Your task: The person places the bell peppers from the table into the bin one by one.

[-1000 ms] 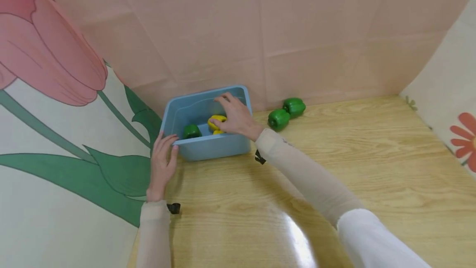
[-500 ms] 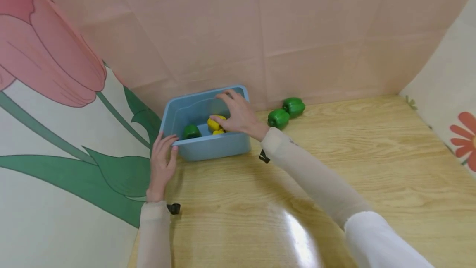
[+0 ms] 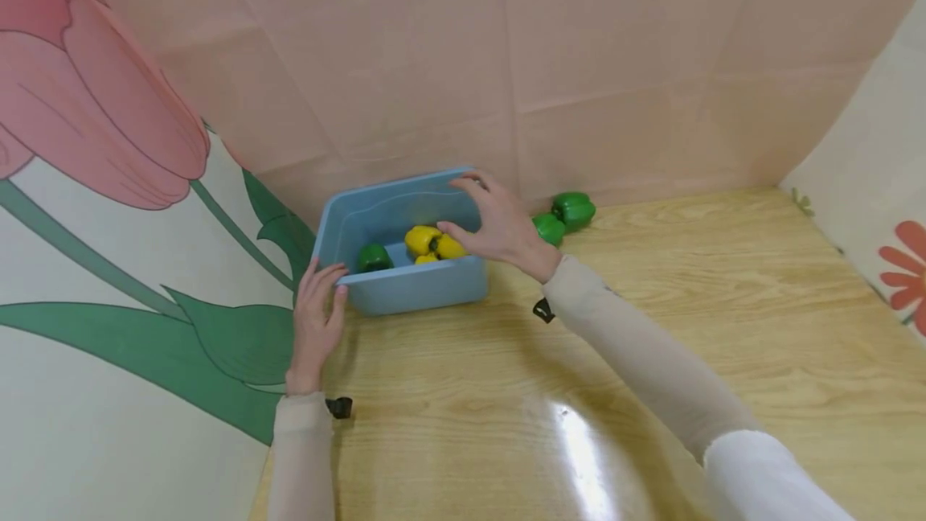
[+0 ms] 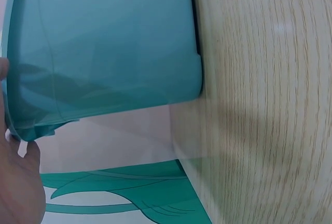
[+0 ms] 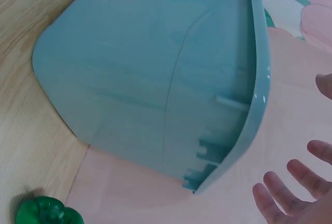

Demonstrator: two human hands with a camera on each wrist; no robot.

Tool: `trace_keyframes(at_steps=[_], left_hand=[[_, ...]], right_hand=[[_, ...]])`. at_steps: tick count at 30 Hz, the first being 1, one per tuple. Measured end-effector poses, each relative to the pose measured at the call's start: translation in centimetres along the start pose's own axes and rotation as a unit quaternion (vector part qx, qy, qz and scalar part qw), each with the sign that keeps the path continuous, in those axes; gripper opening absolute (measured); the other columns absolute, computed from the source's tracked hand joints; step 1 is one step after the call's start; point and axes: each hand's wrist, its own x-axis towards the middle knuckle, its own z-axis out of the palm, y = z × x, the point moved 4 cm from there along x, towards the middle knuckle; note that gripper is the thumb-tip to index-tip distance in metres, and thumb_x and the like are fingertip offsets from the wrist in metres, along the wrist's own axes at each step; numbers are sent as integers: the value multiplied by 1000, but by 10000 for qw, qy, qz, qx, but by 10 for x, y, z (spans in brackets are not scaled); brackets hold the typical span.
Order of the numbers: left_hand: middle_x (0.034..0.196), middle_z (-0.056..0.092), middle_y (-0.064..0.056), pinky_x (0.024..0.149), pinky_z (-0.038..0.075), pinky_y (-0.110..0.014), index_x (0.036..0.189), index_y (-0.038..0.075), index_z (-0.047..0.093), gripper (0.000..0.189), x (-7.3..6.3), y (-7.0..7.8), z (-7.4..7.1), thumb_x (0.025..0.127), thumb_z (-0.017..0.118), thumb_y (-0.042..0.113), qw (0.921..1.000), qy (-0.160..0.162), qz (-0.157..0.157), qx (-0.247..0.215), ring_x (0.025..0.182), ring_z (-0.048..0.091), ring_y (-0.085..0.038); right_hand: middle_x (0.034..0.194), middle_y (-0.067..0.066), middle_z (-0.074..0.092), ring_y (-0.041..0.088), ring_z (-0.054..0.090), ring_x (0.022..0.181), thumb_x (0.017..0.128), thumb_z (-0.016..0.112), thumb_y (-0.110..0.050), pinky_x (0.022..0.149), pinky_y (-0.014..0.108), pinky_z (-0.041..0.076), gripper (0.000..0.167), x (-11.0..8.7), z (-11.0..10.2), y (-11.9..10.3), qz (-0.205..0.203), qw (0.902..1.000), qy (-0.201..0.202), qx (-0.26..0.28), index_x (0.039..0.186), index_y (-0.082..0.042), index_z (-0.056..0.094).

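At the back left of the table stands a blue plastic bin (image 3: 405,293). My left hand (image 3: 316,320) grips its front left corner, fingers over the rim and thumb outside; the left wrist view shows that hand at the bin's rim (image 4: 6,94). A green bell pepper (image 3: 374,257) lies inside at the left. Yellow bell peppers (image 3: 422,240) lie together at the right, partly covered by the front wall and my hand. Over the right rim, my right hand (image 3: 506,223) holds nothing, its fingers spread and apart from the bin in the right wrist view (image 5: 298,198).
Two green bell peppers (image 3: 574,211) lie on the wooden table (image 3: 687,288) right of the bin, the nearer one (image 3: 550,228) partly behind my right hand. A pink cloth backdrop (image 3: 615,87) rises behind. A wall with a painted tulip (image 3: 108,95) borders the left side.
My right hand has moved right, from inside the bin to over its right rim, uncovering more yellow peppers. My left hand and the bin have stayed in place.
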Motion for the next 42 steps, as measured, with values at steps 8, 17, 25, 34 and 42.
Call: trace_keyframes(at_steps=[8, 17, 25, 34, 42], left_hand=[[137, 70, -20, 133, 24, -58, 128, 0, 73, 26, 0, 3, 0, 106, 60, 4, 10000, 24, 49, -1, 151, 40, -53], [137, 70, -20, 133, 24, -57, 128, -1, 73, 26, 1, 6, 5, 105, 61, 3, 10000, -2, 87, -12, 151, 41, -53], [136, 70, -19, 134, 24, -55, 128, 3, 73, 26, 3, 7, 7, 106, 61, 4, 9999, -10, 103, -47, 149, 43, -54], [136, 70, -18, 133, 24, -56, 127, 2, 74, 25, 3, 6, 9, 106, 61, 7, 10000, -7, 83, -42, 149, 42, -54], [137, 70, -18, 133, 24, -55, 127, 0, 73, 25, 4, 6, 9, 107, 61, 8, 10000, -5, 54, -35, 150, 42, -52]], right_hand=[[153, 14, 56, 36, 64, 125, 95, 76, -55, 103, 53, 59, 74, -15, -14, 12, 46, 9993, 347, -132, 149, -7, 59], [152, 11, 58, 37, 65, 127, 92, 80, -52, 94, 53, 61, 73, -38, -29, 35, 263, 9968, 747, -47, 151, -13, 59], [151, 18, 57, 39, 59, 134, 91, 81, -45, 103, 60, 56, 70, -52, -34, 53, 450, 9943, 966, -3, 148, -9, 61], [154, 16, 56, 37, 54, 142, 91, 82, -44, 108, 61, 53, 69, -63, -34, 76, 783, 9916, 1026, -57, 148, -10, 62], [153, 19, 56, 39, 53, 141, 91, 81, -47, 110, 63, 50, 70, -73, -31, 93, 941, 9898, 1067, -10, 146, -8, 62]])
